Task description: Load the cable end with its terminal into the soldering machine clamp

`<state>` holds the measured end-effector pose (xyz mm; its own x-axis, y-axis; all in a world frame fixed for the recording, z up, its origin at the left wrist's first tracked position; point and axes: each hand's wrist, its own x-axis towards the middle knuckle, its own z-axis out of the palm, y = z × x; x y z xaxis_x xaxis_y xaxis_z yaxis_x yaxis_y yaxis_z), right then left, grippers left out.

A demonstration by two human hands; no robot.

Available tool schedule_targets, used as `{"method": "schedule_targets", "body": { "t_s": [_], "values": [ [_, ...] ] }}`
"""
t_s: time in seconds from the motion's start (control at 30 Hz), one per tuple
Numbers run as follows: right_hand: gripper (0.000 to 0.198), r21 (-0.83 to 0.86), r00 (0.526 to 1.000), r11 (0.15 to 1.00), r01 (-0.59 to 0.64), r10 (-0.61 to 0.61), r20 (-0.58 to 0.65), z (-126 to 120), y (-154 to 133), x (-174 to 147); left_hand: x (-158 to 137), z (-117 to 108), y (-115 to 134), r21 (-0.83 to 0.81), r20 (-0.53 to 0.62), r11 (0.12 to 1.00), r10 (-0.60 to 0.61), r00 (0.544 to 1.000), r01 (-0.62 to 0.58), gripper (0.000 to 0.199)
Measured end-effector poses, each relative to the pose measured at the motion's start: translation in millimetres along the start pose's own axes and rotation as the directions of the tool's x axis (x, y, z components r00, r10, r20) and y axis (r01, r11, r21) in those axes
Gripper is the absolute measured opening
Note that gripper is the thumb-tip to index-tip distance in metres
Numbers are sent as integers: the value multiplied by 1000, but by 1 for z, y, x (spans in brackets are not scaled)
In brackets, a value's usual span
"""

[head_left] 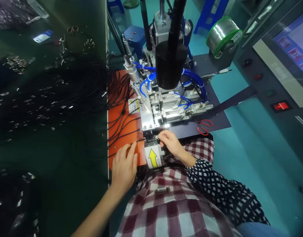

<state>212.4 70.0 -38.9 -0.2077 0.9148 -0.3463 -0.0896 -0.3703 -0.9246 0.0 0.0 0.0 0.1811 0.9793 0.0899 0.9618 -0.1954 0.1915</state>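
Observation:
A thin black cable (141,140) runs across the orange plate into a small black slotted fixture (151,142) at the front of a metal machine. Over the plate's front part, my left hand (123,166) lies with its fingers loosely spread and its fingertips at the cable; the thumb stays apart from them. On the fixture's other side, my right hand (171,142) pinches the cable's small, shiny end between thumb and forefinger, partly hidden by the fingers. Just below the fixture sits a white label (153,156) with a yellow arrow.
Pneumatic cylinders (175,112) with blue hoses and a black cylindrical lamp (170,65) rise beyond my hands. Red-handled scissors (204,127) lie at right. A solder wire spool (224,37) and control panel (281,75) stand farther right. Many black cables (67,89) cover the dark table at left.

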Motion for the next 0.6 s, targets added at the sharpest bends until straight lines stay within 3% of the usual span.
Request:
{"method": "schedule_targets", "body": {
  "t_s": [0.3,0.6],
  "values": [
    [26,-15,1000,1000,0,0,-5,-1,-1,1,6,6,-9,-61,-43,996,59,997,-62,48],
    [25,6,1000,1000,-2,2,7,0,0,2,10,7,-18,-46,15,993,110,994,-109,46]
  ]
}}
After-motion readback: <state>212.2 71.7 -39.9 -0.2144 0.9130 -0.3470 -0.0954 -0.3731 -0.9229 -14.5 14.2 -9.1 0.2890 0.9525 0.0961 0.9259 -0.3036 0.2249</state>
